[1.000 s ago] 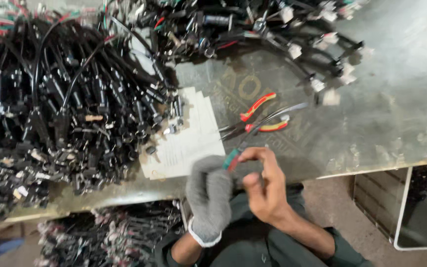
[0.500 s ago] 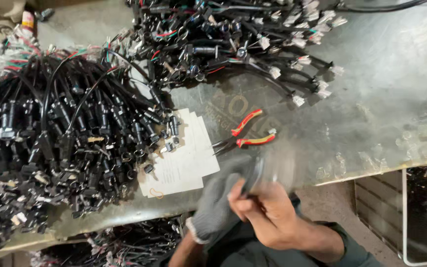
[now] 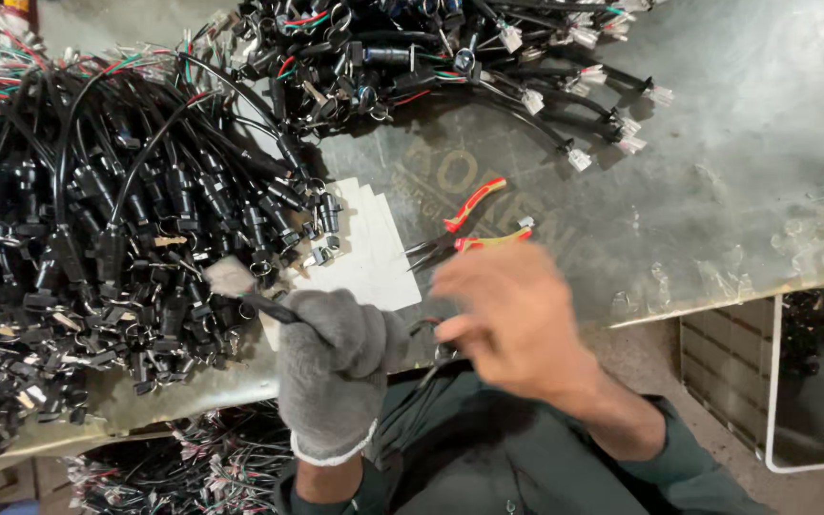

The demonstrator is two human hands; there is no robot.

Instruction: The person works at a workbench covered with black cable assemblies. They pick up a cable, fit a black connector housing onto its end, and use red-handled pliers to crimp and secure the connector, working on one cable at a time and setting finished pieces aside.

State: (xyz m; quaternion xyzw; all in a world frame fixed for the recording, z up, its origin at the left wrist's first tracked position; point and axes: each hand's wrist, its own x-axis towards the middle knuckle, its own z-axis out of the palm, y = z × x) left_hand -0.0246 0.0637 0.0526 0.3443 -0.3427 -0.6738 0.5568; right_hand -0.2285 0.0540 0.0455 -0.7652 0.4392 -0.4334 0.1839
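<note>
Gloved left hand [image 3: 336,367] pinches a thin black cable lead with a pale connector [image 3: 231,277] above the near desk [image 3: 717,143] edge.

The lead looks light and limp (better gripped near the stiff connector). The bare right hand [image 3: 512,319] is blurred, so I cannot tell its grip. Beside it lie red-handled pliers [image 3: 464,234]; harness heaps [image 3: 78,238] crowd the left, open room lies right.

Glove [image 3: 334,367]: grey knitted cloth, matt | Table [image 3: 736,172]: dull scuffed metal | Pliers [image 3: 469,234]: glossy red plastic grips | Cables [image 3: 97,219]: black plastic
</note>
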